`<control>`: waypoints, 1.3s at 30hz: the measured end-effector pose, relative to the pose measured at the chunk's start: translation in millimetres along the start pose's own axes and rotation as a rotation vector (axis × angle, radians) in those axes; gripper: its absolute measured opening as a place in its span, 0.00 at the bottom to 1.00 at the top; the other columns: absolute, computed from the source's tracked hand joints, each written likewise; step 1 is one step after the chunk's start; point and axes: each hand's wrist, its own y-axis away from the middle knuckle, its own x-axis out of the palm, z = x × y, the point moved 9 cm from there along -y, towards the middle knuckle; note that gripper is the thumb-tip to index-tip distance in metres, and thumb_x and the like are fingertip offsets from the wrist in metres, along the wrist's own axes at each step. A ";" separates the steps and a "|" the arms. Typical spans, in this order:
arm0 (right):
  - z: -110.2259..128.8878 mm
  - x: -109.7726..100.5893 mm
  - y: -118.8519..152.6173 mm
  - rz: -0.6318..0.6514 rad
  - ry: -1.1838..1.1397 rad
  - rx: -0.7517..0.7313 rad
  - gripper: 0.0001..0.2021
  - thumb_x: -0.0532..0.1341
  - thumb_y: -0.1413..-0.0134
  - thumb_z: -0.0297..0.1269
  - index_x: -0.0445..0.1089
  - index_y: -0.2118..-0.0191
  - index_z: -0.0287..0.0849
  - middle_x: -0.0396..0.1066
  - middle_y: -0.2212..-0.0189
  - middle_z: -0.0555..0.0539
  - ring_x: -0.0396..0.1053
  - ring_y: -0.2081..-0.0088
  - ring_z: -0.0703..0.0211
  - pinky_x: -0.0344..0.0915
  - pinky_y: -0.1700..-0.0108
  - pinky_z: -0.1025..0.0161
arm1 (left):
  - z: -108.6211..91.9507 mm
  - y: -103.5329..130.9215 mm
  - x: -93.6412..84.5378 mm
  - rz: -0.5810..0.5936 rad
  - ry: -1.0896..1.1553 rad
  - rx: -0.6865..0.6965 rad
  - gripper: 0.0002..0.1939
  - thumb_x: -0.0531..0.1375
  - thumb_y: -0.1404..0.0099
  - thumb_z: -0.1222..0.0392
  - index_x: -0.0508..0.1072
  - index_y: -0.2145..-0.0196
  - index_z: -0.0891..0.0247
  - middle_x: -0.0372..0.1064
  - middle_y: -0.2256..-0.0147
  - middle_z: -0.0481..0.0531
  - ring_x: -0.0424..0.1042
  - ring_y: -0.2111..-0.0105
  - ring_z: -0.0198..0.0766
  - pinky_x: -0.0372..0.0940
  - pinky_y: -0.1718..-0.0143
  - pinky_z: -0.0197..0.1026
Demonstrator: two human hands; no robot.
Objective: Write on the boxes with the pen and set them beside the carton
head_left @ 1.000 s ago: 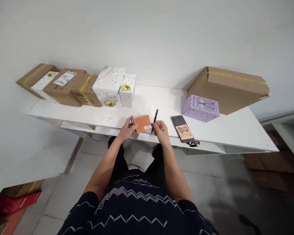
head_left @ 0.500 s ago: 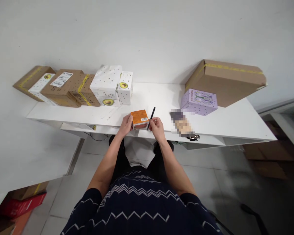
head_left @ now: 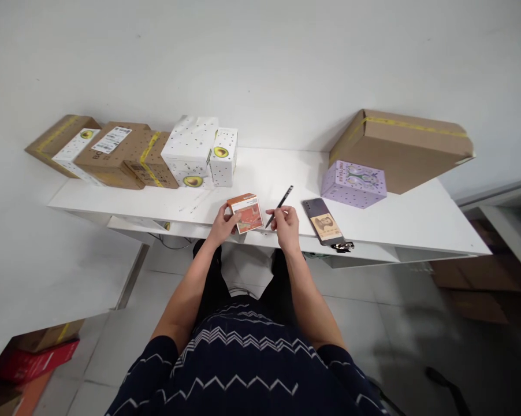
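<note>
A small orange box (head_left: 249, 214) with a white and pinkish printed face is gripped by my left hand (head_left: 223, 225) at its left side, at the shelf's front edge. The printed face is tilted up toward me. My right hand (head_left: 287, 226) pinches a slim black pen (head_left: 282, 200), its lower end slanting down to the left, apart from the box. To the right of that hand, a dark phone (head_left: 323, 222) with a picture on its back lies on the white shelf (head_left: 269, 167).
Brown cartons (head_left: 108, 155) and white avocado-print boxes (head_left: 190, 151) stand in a row at the left. A purple box (head_left: 353, 184) sits before a large brown carton (head_left: 410, 144) at the right. A shiny clip-like item (head_left: 342, 247) lies by the phone at the front edge.
My left hand has turned the orange box so its printed face shows instead of the orange top. My right hand has moved slightly right with the pen, away from the box.
</note>
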 end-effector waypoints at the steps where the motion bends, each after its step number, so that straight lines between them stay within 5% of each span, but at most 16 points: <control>1: 4.8 -4.2 0.2 -0.027 -0.063 -0.011 0.17 0.63 0.48 0.49 0.56 0.63 0.48 0.75 0.70 0.53 0.57 0.82 0.70 0.53 0.80 0.69 | 1.9 -2.0 -1.1 -0.016 0.001 -0.034 0.44 0.65 0.41 0.39 0.58 0.36 0.66 0.70 0.74 0.48 0.66 0.81 0.32 0.62 0.79 0.35; 6: 26.2 -2.2 2.6 0.020 -0.273 -0.035 0.17 0.65 0.49 0.50 0.64 0.60 0.47 0.71 0.68 0.52 0.60 0.78 0.69 0.61 0.74 0.67 | -0.6 -8.0 0.9 -0.053 -0.033 -0.067 0.38 0.59 0.38 0.34 0.67 0.42 0.67 0.71 0.73 0.51 0.65 0.81 0.32 0.61 0.80 0.35; 13: 47.6 5.3 5.5 -0.058 -0.039 -0.184 0.15 0.58 0.41 0.54 0.64 0.58 0.49 0.56 0.77 0.57 0.58 0.79 0.67 0.61 0.75 0.67 | 1.4 -9.3 5.1 -0.033 -0.115 -0.094 0.40 0.60 0.36 0.40 0.56 0.33 0.63 0.72 0.66 0.52 0.66 0.79 0.32 0.64 0.77 0.36; 23: 28.0 57.4 -17.1 0.092 0.218 -0.251 0.13 0.55 0.39 0.51 0.59 0.60 0.47 0.69 0.73 0.52 0.66 0.75 0.61 0.66 0.69 0.63 | -4.9 -10.6 6.3 -0.090 -0.244 0.054 0.32 0.61 0.35 0.44 0.64 0.38 0.62 0.70 0.55 0.59 0.72 0.59 0.42 0.69 0.56 0.46; 29: 25.7 59.8 -15.9 0.082 0.489 -0.311 0.14 0.50 0.36 0.52 0.61 0.62 0.47 0.72 0.72 0.49 0.70 0.71 0.56 0.66 0.64 0.60 | -5.0 -11.8 5.3 -0.103 -0.263 0.075 0.33 0.61 0.35 0.44 0.64 0.37 0.61 0.70 0.55 0.59 0.72 0.57 0.46 0.68 0.53 0.50; 39: 26.1 65.5 -16.2 0.098 0.594 -0.334 0.15 0.48 0.36 0.53 0.61 0.64 0.48 0.71 0.75 0.48 0.70 0.72 0.54 0.64 0.67 0.60 | -4.1 -10.2 4.2 -0.115 -0.277 0.051 0.31 0.60 0.34 0.46 0.64 0.37 0.59 0.68 0.50 0.60 0.70 0.52 0.47 0.67 0.51 0.48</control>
